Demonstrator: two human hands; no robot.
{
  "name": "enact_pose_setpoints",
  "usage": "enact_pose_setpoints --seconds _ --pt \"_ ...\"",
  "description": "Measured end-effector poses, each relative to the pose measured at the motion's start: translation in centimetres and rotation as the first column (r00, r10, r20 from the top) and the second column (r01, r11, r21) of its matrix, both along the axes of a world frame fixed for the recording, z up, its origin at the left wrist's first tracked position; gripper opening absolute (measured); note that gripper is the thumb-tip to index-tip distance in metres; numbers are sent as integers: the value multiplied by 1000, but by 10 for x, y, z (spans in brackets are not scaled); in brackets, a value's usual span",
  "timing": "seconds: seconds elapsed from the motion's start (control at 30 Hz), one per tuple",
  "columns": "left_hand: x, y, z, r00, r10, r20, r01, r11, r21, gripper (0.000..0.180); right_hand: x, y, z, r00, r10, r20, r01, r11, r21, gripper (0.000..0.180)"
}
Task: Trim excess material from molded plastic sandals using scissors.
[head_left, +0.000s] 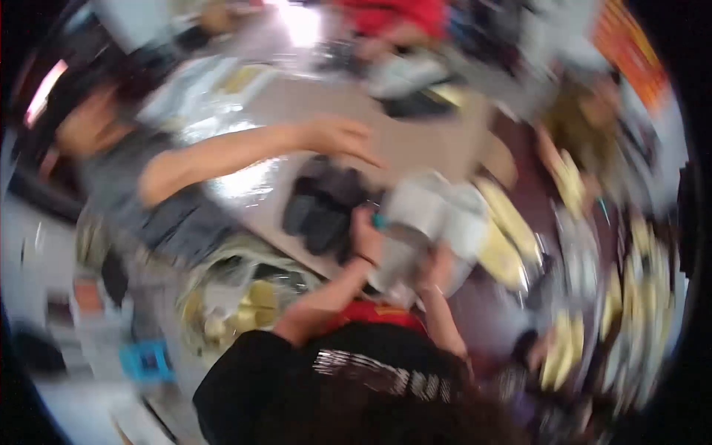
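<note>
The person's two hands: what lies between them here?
In the blurred head view, a pale grey-white bundle spans the left hand and right hand; both grip it.

Blurred surroundings about a brown work table (423, 144)

A dark bundle (322, 208) lay just left of the left hand (367, 237), and above it another person's bare forearm (245, 152) reached across from a grey sleeve (122, 185). Shiny silver sheeting (222, 126) spread further up and left. Below and left of that hand stood a round container (237, 297) of yellow and pale scraps, with a blue object (144, 360) beyond it. Right of the right hand (434, 271) lay long yellow pieces (512, 237), with more of them well off to the right. All of it was too smeared to make out finer detail.
</note>
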State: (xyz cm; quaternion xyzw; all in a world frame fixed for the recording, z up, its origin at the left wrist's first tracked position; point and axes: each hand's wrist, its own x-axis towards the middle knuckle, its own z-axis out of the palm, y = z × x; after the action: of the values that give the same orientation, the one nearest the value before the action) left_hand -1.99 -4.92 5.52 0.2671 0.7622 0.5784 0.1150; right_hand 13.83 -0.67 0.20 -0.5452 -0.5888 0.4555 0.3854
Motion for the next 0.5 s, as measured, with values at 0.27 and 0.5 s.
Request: enact_pose_setpoints --seconds 0.27,0.5 --pt "-73 -2 -68 977 62 203 -60 998 -14 57 -84 19 33 996 78 -49 -73 993 89 28" --pt "-70 -21 -68 994 -40 101 56 985 -164 57 -94 18 6 985 71 -155 -68 997 29 46"
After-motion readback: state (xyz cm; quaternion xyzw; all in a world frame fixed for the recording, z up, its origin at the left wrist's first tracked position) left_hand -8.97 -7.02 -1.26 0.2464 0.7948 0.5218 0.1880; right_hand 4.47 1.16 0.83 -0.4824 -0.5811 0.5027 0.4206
